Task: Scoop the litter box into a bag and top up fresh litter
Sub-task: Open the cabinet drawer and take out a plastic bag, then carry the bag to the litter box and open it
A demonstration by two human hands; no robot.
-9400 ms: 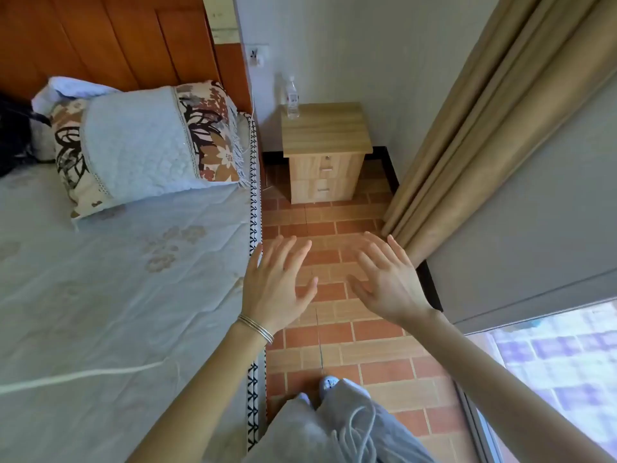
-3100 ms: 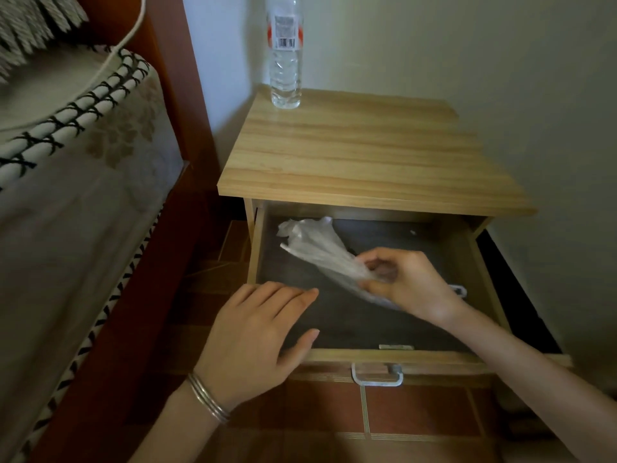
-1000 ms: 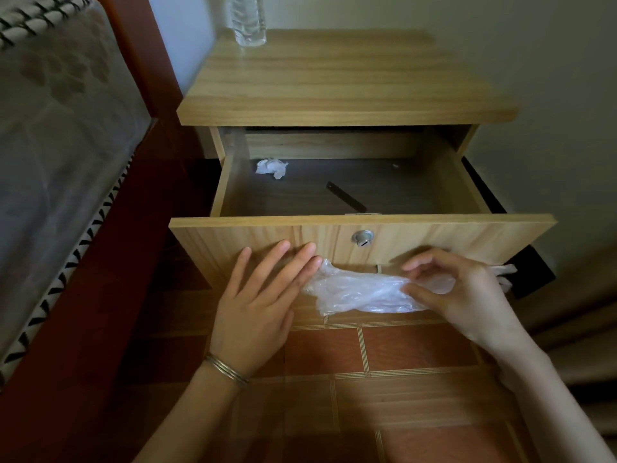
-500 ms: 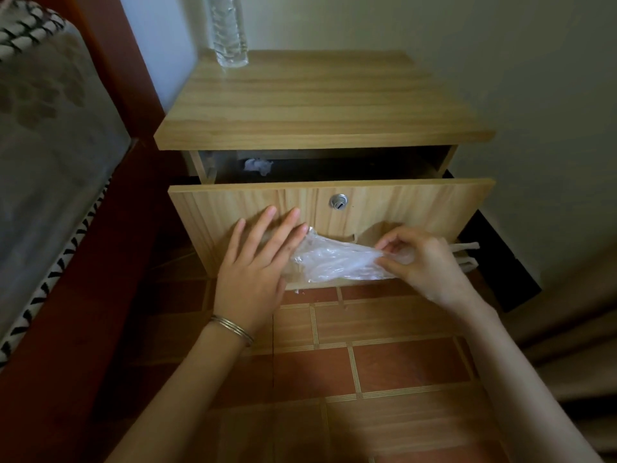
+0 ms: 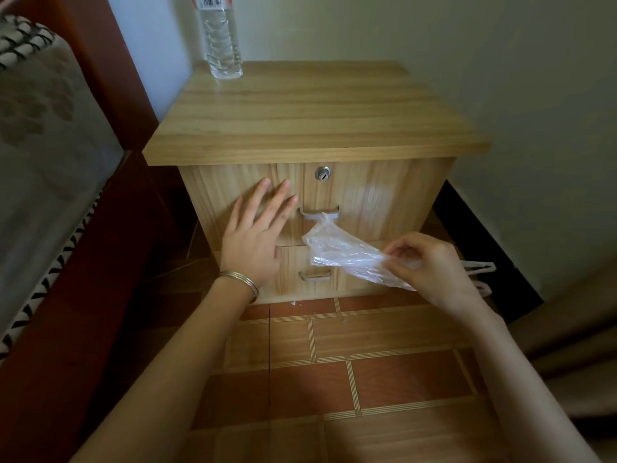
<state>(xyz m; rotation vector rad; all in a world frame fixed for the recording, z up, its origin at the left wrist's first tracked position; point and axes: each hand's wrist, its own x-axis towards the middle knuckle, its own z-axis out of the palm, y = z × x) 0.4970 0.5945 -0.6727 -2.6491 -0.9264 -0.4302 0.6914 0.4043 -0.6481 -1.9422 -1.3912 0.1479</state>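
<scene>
- We see through a single head-worn, wide-angle camera, looking forward and steeply down.
- It faces a wooden nightstand (image 5: 314, 128) close ahead, against the wall.
- Our two forearms reach in from the bottom edge.
- A bed edge (image 5: 50, 162) fills the left side; tiled floor (image 5: 367, 362) lies below.

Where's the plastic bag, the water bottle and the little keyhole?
plastic bag (image 5: 347, 257): head view, on the crinkled middle of the bag.
water bottle (image 5: 223, 45): head view, on its clear ribbed body.
keyhole (image 5: 323, 173): head view, on the round metal lock in the top drawer front.
</scene>
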